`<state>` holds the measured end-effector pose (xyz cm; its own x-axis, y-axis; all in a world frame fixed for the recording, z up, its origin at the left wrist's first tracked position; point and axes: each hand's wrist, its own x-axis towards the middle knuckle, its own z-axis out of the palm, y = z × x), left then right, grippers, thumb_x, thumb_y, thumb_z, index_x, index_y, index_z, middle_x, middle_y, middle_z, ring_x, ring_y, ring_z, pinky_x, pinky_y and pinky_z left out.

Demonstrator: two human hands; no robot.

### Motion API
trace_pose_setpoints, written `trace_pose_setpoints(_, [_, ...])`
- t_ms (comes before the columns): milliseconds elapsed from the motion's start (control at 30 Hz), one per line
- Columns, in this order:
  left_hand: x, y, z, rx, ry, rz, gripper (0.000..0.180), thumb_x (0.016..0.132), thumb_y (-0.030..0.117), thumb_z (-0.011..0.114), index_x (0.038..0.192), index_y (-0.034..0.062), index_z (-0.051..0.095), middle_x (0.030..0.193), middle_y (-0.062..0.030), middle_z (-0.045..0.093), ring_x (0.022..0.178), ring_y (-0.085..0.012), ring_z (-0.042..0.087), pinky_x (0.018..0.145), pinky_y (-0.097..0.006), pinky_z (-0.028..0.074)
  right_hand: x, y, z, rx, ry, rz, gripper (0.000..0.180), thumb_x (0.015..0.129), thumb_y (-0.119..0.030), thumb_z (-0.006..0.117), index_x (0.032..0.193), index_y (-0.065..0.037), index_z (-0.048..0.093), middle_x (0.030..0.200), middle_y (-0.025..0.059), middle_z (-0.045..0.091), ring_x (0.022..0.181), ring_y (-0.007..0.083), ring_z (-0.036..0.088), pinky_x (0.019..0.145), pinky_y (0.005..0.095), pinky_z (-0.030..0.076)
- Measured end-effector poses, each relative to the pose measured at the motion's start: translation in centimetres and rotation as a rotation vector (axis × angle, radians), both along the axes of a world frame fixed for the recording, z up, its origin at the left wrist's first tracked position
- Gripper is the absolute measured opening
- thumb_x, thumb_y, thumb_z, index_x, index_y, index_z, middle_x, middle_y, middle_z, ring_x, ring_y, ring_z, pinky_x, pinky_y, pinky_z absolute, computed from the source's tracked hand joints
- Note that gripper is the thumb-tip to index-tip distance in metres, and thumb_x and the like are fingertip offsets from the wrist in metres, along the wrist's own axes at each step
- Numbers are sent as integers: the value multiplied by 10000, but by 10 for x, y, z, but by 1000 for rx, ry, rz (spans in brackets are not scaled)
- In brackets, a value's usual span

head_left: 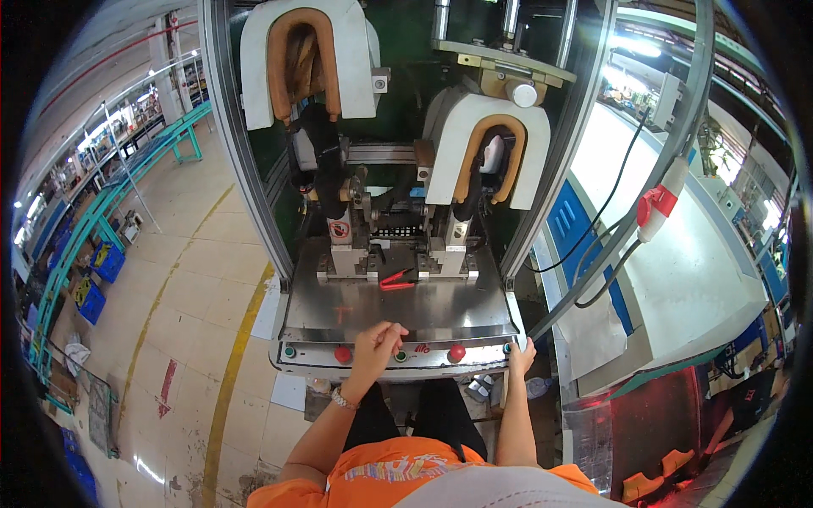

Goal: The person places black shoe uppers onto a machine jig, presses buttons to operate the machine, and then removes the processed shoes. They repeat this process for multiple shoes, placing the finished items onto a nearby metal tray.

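My left hand hangs over the front control panel of a machine, between its two red buttons. Its fingers are curled together, and whether anything is inside them is hidden. At the panel's right end my right hand wraps round the corner, thumb beside a green button. Red-handled snips lie on the metal bed beyond my left hand. Above stand two white arched moulds with brown padded linings: the left mould higher, the right mould lower. Dark shoe-like pieces sit beneath both.
Metal posts frame the machine on both sides. To the right are a white cabinet and a hanging grey-and-red connector with a black cable. Blue crates and a green conveyor stand across the tiled floor at left.
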<state>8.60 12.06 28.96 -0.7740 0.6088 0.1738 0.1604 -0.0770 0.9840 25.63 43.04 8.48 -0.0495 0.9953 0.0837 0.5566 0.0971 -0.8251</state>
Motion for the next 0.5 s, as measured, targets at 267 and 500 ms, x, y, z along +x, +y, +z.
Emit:
trace_pose_setpoints(267, [-45,-27,41,112,154,302,228,905,187,493,859,1,617,611,9,536,524,-35,471,475,-177,376,-4,2,-8,58,-40,11,595,663,-227,664,1198,-35,488,1178,205,480,1075,350,484,924,391,369])
trace_pose_setpoints(500, [-126,-39,155,299,713,713,176,864,141,566,1000,32,594,771,-5,550,609,-51,476,517,-197,386,0,1,-3,87,-58,36,602,683,-262,633,1207,-12,471,1172,222,479,1081,359,466,933,398,357])
